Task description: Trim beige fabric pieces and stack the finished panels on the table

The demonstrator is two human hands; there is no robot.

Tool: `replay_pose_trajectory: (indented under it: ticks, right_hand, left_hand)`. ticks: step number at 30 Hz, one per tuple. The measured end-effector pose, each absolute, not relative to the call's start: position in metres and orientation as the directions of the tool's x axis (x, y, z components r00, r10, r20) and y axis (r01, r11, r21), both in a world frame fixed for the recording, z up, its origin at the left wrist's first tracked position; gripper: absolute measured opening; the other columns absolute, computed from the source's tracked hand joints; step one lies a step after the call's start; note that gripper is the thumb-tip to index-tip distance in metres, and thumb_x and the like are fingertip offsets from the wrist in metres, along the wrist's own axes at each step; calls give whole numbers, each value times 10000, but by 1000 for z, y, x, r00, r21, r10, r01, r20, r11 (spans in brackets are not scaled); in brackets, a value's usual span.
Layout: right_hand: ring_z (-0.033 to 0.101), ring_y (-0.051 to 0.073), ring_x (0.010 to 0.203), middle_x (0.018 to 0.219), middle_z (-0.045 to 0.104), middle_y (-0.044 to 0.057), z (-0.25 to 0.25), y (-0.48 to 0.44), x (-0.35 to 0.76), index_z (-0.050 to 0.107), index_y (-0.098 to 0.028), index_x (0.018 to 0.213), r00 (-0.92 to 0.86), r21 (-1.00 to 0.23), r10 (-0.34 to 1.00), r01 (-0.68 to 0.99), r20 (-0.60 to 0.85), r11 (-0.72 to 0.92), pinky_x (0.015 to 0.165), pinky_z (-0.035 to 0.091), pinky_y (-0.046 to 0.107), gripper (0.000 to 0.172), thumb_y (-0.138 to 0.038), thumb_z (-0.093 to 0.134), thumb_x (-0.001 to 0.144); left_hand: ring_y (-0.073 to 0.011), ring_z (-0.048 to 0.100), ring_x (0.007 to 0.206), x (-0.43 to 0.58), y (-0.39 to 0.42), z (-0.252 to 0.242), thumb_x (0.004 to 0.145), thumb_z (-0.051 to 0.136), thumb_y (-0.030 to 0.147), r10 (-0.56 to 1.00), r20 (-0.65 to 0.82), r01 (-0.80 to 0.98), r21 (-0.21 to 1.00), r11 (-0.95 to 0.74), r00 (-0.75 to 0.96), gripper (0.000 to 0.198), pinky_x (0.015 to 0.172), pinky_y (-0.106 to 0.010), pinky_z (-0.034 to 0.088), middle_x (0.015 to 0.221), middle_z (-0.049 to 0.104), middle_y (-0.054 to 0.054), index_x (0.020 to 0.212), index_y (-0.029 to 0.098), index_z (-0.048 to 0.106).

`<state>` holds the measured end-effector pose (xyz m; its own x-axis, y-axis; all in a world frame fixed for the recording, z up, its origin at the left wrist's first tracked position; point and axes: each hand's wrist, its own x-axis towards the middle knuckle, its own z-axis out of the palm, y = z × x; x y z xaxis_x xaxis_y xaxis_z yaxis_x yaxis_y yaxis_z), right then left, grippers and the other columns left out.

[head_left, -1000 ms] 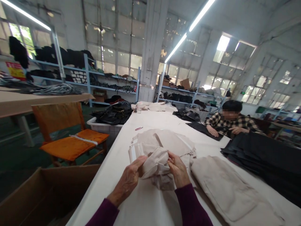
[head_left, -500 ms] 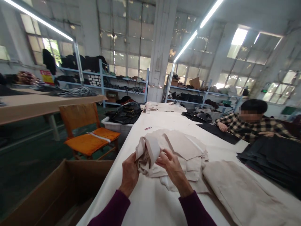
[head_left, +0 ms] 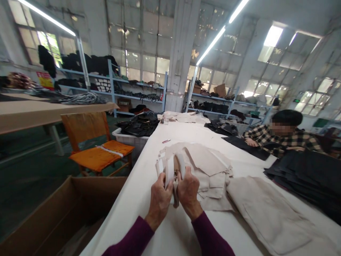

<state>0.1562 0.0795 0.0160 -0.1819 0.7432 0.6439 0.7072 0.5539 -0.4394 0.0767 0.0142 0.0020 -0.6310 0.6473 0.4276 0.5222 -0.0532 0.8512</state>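
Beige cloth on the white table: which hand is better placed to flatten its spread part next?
Probably the right hand: it lies beside the spread beige cloth panel, while the left hand sits on the other side of the narrow white fabric band that both hands hold.

left hand [head_left: 160,201]: upright, pinching | right hand [head_left: 188,189]: upright, pinching | side by side

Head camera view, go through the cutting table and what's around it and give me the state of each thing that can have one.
Bare left hand, closed on the cloth.
Bare right hand, closed on the cloth.
White-banded beige cloth, gathered upright between both hands.
Overlapping beige cloth panels, spread on the table.
Folded beige cloth garment, lying flat.
Black fabric pieces, stacked.
Brown cardboard box, open.
Orange-seated wooden chair, unoccupied.
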Motion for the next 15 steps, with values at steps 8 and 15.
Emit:
replay_pose_trajectory:
  ticks: [8, 15]
  right_hand:
    - [515, 173, 577, 635, 560, 25, 23, 99, 176, 497, -172, 730, 11, -734, 818, 448, 575, 510, 565, 344, 255, 158, -323, 523, 768]
    - [376, 90, 504, 545, 392, -70, 19, 83, 164, 401, -179, 616, -541, -711, 683, 204, 490, 673, 477, 268, 197, 194, -221, 583, 669]
  left_hand:
    - [-136, 543, 531, 83, 18, -7, 653, 614, 376, 906, 194, 254, 962, -101, -377, 244, 475, -206, 418, 575, 569, 8, 650, 142, 549]
    - [-126, 497, 361, 67, 16, -7, 682, 525, 299, 761, 161, 212, 977, -32, -628, 144, 333, -207, 372, 483, 511, 42, 634, 169, 485]
